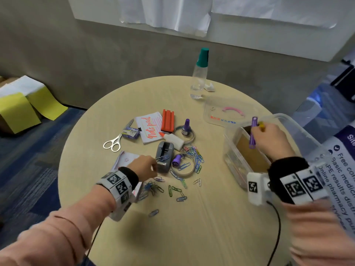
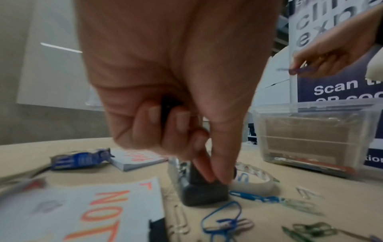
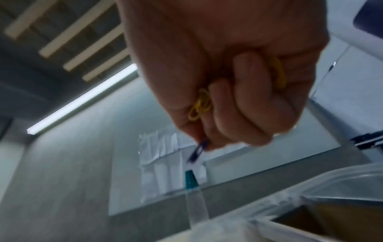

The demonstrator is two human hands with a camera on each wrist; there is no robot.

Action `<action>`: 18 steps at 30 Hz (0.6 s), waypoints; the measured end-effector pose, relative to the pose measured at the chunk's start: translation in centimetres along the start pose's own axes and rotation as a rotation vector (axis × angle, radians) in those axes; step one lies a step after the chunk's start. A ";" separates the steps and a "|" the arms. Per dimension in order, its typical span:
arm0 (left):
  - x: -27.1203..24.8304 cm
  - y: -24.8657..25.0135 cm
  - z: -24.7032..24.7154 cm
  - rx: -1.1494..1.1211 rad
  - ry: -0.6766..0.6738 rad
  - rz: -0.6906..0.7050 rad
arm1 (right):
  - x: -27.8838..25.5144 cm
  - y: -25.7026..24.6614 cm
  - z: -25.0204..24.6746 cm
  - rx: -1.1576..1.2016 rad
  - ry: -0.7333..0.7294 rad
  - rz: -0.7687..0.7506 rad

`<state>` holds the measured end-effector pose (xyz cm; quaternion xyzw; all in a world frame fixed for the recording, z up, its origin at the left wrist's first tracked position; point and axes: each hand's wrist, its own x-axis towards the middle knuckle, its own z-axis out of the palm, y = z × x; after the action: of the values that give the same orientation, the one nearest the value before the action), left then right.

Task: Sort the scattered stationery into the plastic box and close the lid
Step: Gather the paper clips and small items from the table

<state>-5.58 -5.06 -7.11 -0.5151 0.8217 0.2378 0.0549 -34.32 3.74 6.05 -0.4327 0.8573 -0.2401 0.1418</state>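
The clear plastic box [image 1: 233, 160] stands open at the table's right, with a brown cardboard insert inside. Its lid [image 1: 217, 116], which has a pink handle, lies flat behind it. My right hand [image 1: 257, 129] hovers over the box [image 3: 331, 178], gripping a purple stick [image 1: 253, 133] and some yellow clips [image 3: 199, 104]. My left hand [image 1: 155, 162] is down among the scattered paper clips [image 1: 196, 158]. It pinches a few bluish clips against the grey tape dispenser [image 1: 164, 157]. In the left wrist view its fingertips [image 2: 215, 178] touch the dispenser [image 2: 205, 194].
Scissors [image 1: 113, 143], a note pad [image 1: 150, 129], a red holder [image 1: 167, 120], a glue bottle [image 1: 172, 140], purple ink bottles, tape rolls [image 1: 182, 169] and a staple box [image 1: 131, 132] lie mid-table. A tall bottle [image 1: 199, 73] with a teal cap stands at the back. A printed banner [image 1: 342, 169] is on the right.
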 end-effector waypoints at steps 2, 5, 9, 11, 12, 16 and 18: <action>-0.2 -1.1 -0.2 0.050 -0.089 -0.038 | 1.0 0.8 0.4 -0.180 -0.200 0.076; -0.8 -2.1 -0.1 0.068 -0.147 -0.067 | 1.8 1.2 1.7 -0.360 -0.352 0.124; -1.3 -2.6 0.2 0.041 -0.155 -0.078 | 2.4 0.7 2.2 -0.457 -0.393 0.119; -1.3 -2.6 0.5 0.030 -0.145 -0.068 | 2.5 0.5 2.2 -0.496 -0.415 0.121; -1.3 -2.6 0.7 0.028 -0.137 -0.061 | 2.6 0.6 2.2 -0.510 -0.422 0.125; -1.2 -2.4 1.3 0.039 -0.140 -0.063 | 2.9 1.1 2.2 -0.491 -0.430 0.139; -1.1 -2.3 1.6 0.053 -0.158 -0.061 | 2.9 1.4 2.3 -0.434 -0.423 0.159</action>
<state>-3.32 -4.26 -8.90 -0.5178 0.8048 0.2539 0.1403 -35.92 1.44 3.32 -0.4250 0.8711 0.0555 0.2399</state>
